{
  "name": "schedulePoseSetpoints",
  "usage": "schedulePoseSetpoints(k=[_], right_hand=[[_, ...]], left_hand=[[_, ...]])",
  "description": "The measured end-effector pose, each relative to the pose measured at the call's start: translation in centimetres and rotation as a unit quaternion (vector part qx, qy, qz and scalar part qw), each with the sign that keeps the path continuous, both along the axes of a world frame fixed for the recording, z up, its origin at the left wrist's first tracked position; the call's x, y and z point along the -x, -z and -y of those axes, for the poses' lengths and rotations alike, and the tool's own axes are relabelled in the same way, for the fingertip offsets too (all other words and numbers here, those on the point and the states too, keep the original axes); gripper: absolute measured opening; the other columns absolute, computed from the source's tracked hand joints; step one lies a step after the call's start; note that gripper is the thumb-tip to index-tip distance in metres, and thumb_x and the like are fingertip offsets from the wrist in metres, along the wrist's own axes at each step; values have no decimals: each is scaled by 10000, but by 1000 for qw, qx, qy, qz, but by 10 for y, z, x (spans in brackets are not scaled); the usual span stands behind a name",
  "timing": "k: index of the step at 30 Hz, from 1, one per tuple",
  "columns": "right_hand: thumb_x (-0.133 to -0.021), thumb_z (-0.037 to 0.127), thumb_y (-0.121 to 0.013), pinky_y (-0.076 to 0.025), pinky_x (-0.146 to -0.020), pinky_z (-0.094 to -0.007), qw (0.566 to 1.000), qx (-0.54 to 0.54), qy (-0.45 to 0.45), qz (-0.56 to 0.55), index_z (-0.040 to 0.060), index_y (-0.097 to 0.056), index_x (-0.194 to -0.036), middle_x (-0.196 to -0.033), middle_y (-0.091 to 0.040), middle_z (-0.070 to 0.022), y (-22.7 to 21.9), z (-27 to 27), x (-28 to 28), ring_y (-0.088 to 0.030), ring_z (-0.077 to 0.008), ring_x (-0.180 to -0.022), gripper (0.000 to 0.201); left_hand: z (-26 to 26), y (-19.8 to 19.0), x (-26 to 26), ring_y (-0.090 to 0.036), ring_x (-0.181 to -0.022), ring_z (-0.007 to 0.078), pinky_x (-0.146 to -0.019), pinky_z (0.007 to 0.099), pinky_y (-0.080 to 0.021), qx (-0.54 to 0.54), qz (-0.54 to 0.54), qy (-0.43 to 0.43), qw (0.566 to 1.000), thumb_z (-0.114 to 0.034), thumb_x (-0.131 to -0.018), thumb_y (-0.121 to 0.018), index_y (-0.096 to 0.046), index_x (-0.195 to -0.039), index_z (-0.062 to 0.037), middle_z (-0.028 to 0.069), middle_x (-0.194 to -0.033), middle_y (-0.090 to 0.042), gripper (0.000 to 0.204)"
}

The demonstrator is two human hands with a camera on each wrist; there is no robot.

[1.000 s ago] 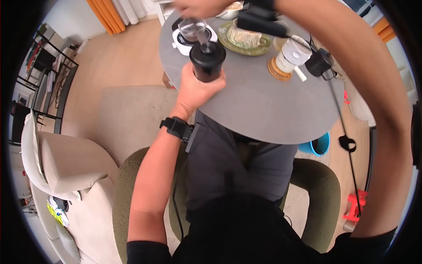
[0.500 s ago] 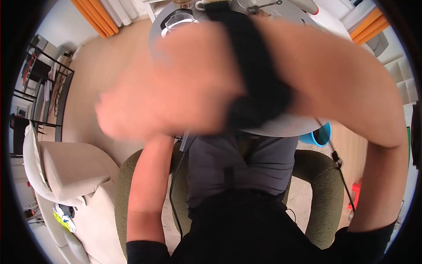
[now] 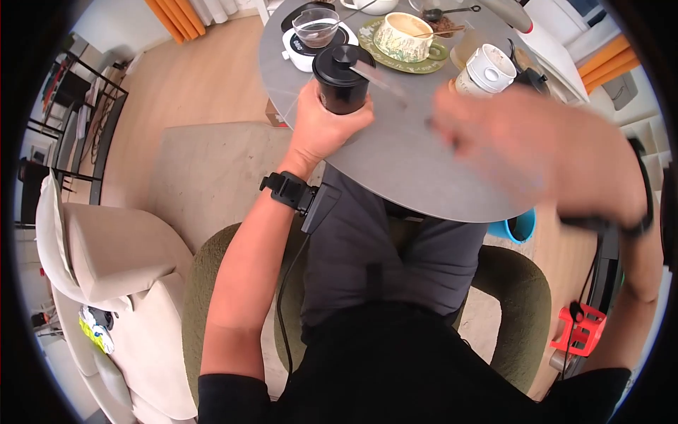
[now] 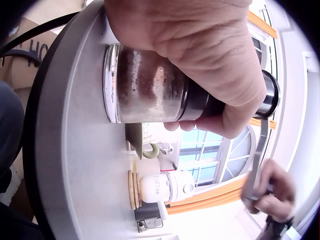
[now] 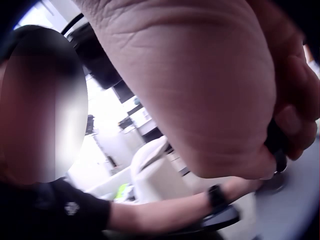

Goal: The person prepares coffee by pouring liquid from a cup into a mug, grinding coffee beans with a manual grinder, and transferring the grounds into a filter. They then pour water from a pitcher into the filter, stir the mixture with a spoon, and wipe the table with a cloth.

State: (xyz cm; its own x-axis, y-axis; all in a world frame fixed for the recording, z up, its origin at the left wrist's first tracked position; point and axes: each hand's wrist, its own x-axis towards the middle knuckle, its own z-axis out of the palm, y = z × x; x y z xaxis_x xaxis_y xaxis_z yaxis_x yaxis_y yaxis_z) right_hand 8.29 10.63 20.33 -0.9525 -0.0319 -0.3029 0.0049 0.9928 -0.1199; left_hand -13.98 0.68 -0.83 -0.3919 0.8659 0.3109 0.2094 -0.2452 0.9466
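My left hand (image 3: 321,128) grips a manual coffee grinder (image 3: 342,88) by its black upper body, near the left edge of the grey table. In the left wrist view the grinder stands upright on the tabletop, and brown grounds show in its glass jar (image 4: 150,92). From the black lid a metal crank (image 4: 260,147) reaches out sideways. My right hand (image 4: 274,192) curls round the knob at the crank's outer end. Motion blurs this hand in the head view, where it spans the table's right side. The right wrist view shows curled fingers (image 5: 295,120) over a black knob (image 5: 276,140).
Behind the grinder are a white scale (image 3: 300,58) and a glass bowl (image 3: 316,32). A patterned cup (image 3: 402,42) sits on a green plate (image 3: 424,67). A white "Coffee" container (image 3: 487,71) stands to the right, and a blue bin (image 3: 514,230) below the table edge.
My right hand has swung round with the crank, from the far side, across close to the camera, and out to the right. The left hand has stayed on the grinder.
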Motion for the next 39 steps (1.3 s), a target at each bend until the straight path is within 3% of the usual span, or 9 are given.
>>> schedulePoseSetpoints(k=[5,7,9,13,18,24,29,34,39], right_hand=[[-910,116,-634,-550,-783,-392,964,0,-216,-153,-3,-635,-1112,-962,-656,-135,11,84,57,-684,-301,-937,234],[-901,124,-639,-554,-782,-405,954,-28,-241,-177,-18,-662,-1081,-963,-677,-162,21,74,117,-695,-317,-926,230],[-892,132,-644,-558,-781,-419,952,-80,-236,-176,-34,-689,-1050,-963,-699,-190,28,41,182,-706,-333,-915,234],[-874,148,-653,-566,-779,-446,972,-165,-125,-114,-65,-742,-989,-964,-742,-245,28,-61,223,-727,-365,-892,258],[-1023,154,-535,-504,-579,-416,988,-83,115,-55,1,-554,-1067,-742,-623,-152,13,-67,44,-605,-356,-601,160],[-978,144,-577,-507,-587,-437,961,22,-183,-204,8,-595,-996,-771,-656,-150,20,67,45,-629,-344,-644,138],[-941,136,-613,-510,-594,-455,947,-68,-234,-210,13,-629,-936,-795,-684,-149,31,50,180,-648,-333,-680,124],[-904,128,-649,-513,-601,-472,958,-206,-151,-129,19,-663,-876,-819,-712,-148,53,-74,262,-668,-323,-716,113],[-1012,176,-546,-492,-631,-477,991,-76,74,-82,-1,-545,-1036,-771,-654,-185,39,-111,91,-638,-385,-712,178]], left_hand=[[-4,91,35,-681,-860,155,-817,314,-538,9,438,-24,899,-52,-863,-733,-686,-1104,-24,14,-903,-721,247],[-15,110,34,-681,-930,161,-881,300,-516,-21,222,-184,957,0,-905,-689,-702,-1137,-28,6,-909,-719,234],[-3,42,12,-680,-879,169,-849,310,-526,20,-163,-60,985,17,-862,-692,-716,-952,-13,35,-841,-699,98],[-2,-16,-12,-637,-724,152,-724,320,-529,-38,-6,9,999,13,-772,-653,-633,-773,1,68,-739,-667,23],[-3,-10,-11,-634,-730,144,-727,310,-524,-45,2,-7,999,23,-756,-665,-642,-801,2,58,-754,-668,55],[2,-7,-13,-629,-730,98,-715,291,-526,-6,69,-1,998,-15,-760,-767,-671,-838,-10,7,-790,-683,124],[12,68,22,-642,-1176,203,-1012,368,-523,-39,-278,-47,959,-151,-899,-780,-676,-1291,-17,118,-1259,-699,427],[0,-21,-22,-637,-700,158,-718,325,-527,-44,-6,-5,999,20,-779,-661,-621,-781,-13,58,-724,-661,52],[-2,-10,-12,-632,-712,109,-697,284,-526,-43,17,4,999,11,-762,-735,-670,-790,-19,21,-765,-678,78]])
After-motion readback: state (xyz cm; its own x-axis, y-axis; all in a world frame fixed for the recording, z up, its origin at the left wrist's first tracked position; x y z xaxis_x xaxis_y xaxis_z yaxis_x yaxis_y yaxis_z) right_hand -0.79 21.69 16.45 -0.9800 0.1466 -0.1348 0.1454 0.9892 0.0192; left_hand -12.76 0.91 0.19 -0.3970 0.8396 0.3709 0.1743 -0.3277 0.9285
